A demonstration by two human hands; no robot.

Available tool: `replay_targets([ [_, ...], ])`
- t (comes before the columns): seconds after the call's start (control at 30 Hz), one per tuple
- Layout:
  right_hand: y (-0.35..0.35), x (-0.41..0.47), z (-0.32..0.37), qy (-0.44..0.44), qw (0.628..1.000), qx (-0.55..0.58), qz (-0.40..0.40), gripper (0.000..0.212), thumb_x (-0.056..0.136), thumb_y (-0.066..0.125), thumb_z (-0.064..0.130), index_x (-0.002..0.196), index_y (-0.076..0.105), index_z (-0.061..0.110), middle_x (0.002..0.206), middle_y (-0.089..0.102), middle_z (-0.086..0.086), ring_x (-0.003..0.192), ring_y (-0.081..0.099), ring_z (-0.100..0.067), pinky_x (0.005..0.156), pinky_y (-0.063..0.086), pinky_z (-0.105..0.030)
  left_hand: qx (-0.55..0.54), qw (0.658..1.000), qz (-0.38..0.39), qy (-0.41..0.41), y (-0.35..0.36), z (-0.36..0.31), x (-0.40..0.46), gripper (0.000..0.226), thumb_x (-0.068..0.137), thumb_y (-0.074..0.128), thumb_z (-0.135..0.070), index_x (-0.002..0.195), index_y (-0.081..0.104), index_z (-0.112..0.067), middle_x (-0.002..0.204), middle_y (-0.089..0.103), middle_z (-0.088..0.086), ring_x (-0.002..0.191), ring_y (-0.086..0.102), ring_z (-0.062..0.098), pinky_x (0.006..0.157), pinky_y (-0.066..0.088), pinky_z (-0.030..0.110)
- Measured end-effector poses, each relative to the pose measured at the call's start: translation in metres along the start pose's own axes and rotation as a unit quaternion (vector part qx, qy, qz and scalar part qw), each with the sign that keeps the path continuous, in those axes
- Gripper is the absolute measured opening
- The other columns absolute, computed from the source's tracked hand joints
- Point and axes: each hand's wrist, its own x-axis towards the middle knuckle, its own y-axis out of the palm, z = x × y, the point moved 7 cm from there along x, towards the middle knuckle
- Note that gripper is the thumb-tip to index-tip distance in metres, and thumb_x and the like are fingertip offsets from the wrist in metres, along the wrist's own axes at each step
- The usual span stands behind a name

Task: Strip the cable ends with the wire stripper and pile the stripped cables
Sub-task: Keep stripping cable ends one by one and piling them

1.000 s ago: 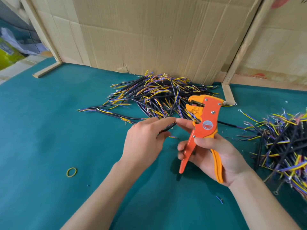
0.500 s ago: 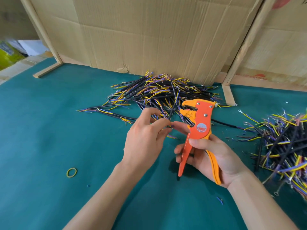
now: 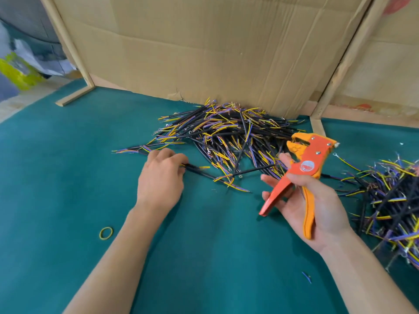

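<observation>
Head | left hand (image 3: pixel 159 177) pinches cable (image 3: pixel 199 172) | right hand (image 3: pixel 313 200) holds wire stripper (image 3: pixel 306 164)

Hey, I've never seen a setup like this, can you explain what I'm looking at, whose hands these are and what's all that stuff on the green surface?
The single picture comes from a camera worn on a person's head, looking down at their bare hands. The right hand holds an orange wire stripper. The left hand pinches a thin black cable lying on the green table cover. A big heap of cables lies against the brown cardboard wall, another heap at right. A yellow rubber band lies nearby.
</observation>
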Motion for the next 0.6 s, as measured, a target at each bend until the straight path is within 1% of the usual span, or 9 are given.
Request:
replay_targets([
  [0.07, 0.004, -0.003, 0.000, 0.004, 1.000, -0.013, 0.021, 0.060, 0.080, 0.060, 0.014, 0.140, 0.057, 0.011, 0.141, 0.063, 0.008, 0.097, 0.074, -0.028, 0.070, 0.060, -0.040, -0.012, 1.000, -0.006, -0.004, -0.001, 0.002, 0.001, 0.020, 0.094, 0.065, -0.009, 0.109, 0.074, -0.018, 0.107, 0.064, 0.006, 0.107, 0.055, 0.035, 0.087, 0.050, 0.047],
  [0.13, 0.010, -0.007, -0.002, 0.020, 0.998, -0.018, 0.058, 0.059, 0.082, 0.059, 0.015, 0.141, 0.056, 0.008, 0.143, 0.062, 0.004, 0.094, 0.074, -0.027, 0.071, 0.060, -0.039, -0.019, 0.999, -0.018, -0.021, -0.003, 0.006, 0.002, 0.014, 0.092, 0.068, -0.011, 0.104, 0.074, -0.016, 0.102, 0.065, 0.006, 0.098, 0.061, 0.036, 0.082, 0.051, 0.045],
  [0.2, 0.018, -0.012, -0.009, 0.055, 0.993, -0.027, 0.099, 0.063, 0.079, 0.064, 0.016, 0.141, 0.056, 0.004, 0.144, 0.061, -0.002, 0.092, 0.073, -0.029, 0.071, 0.060, -0.040, -0.017, 0.999, -0.021, -0.023, -0.004, 0.007, 0.002, 0.018, 0.092, 0.068, -0.012, 0.109, 0.074, -0.015, 0.102, 0.065, 0.007, 0.094, 0.063, 0.039, 0.082, 0.051, 0.046],
  [0.27, 0.025, -0.015, -0.017, 0.082, 0.987, -0.047, 0.127, 0.061, 0.079, 0.062, 0.016, 0.138, 0.058, 0.003, 0.143, 0.061, -0.005, 0.091, 0.072, -0.031, 0.071, 0.059, -0.041, -0.030, 0.999, -0.031, 0.002, -0.006, 0.000, 0.001, 0.026, 0.093, 0.067, -0.009, 0.117, 0.074, -0.013, 0.102, 0.063, 0.009, 0.091, 0.062, 0.039, 0.082, 0.052, 0.047],
  [0.37, 0.027, -0.015, -0.022, 0.097, 0.984, -0.065, 0.136, 0.055, 0.083, 0.058, 0.014, 0.136, 0.060, 0.003, 0.142, 0.062, -0.008, 0.091, 0.072, -0.032, 0.073, 0.059, -0.043, -0.085, 0.993, -0.066, 0.052, -0.013, -0.015, 0.000, 0.020, 0.092, 0.068, -0.002, 0.107, 0.078, -0.010, 0.094, 0.057, 0.007, 0.079, 0.059, 0.032, 0.078, 0.052, 0.043],
  [0.43, 0.027, -0.014, -0.022, 0.104, 0.984, -0.061, 0.133, 0.055, 0.083, 0.058, 0.015, 0.137, 0.060, 0.002, 0.143, 0.061, -0.009, 0.092, 0.071, -0.032, 0.073, 0.059, -0.043, -0.144, 0.983, -0.098, 0.064, -0.020, -0.023, -0.001, 0.016, 0.091, 0.069, -0.002, 0.099, 0.079, -0.011, 0.093, 0.057, 0.003, 0.077, 0.059, 0.022, 0.077, 0.053, 0.037],
  [0.5, 0.026, -0.013, -0.021, 0.103, 0.985, -0.052, 0.131, 0.053, 0.083, 0.059, 0.015, 0.135, 0.062, 0.003, 0.143, 0.061, -0.009, 0.092, 0.071, -0.033, 0.073, 0.059, -0.043, -0.217, 0.965, -0.136, 0.062, -0.029, -0.030, -0.003, 0.016, 0.091, 0.069, -0.002, 0.096, 0.077, -0.015, 0.093, 0.057, -0.002, 0.082, 0.059, 0.009, 0.073, 0.052, 0.021],
  [0.53, 0.025, -0.013, -0.020, 0.098, 0.985, -0.051, 0.130, 0.051, 0.083, 0.060, 0.014, 0.133, 0.064, 0.003, 0.143, 0.061, -0.010, 0.092, 0.071, -0.033, 0.073, 0.059, -0.044, -0.249, 0.955, -0.150, 0.059, -0.032, -0.032, -0.005, 0.017, 0.091, 0.069, -0.002, 0.095, 0.076, -0.018, 0.094, 0.057, -0.006, 0.086, 0.059, 0.008, 0.071, 0.048, 0.013],
  [0.6, 0.024, -0.012, -0.020, 0.086, 0.987, -0.053, 0.122, 0.047, 0.081, 0.062, 0.012, 0.127, 0.069, 0.006, 0.140, 0.063, -0.010, 0.094, 0.071, -0.034, 0.072, 0.059, -0.044, -0.294, 0.942, -0.156, 0.045, -0.033, -0.036, -0.007, 0.020, 0.092, 0.067, -0.004, 0.094, 0.072, -0.023, 0.097, 0.057, -0.012, 0.087, 0.062, 0.010, 0.068, 0.046, 0.010],
])
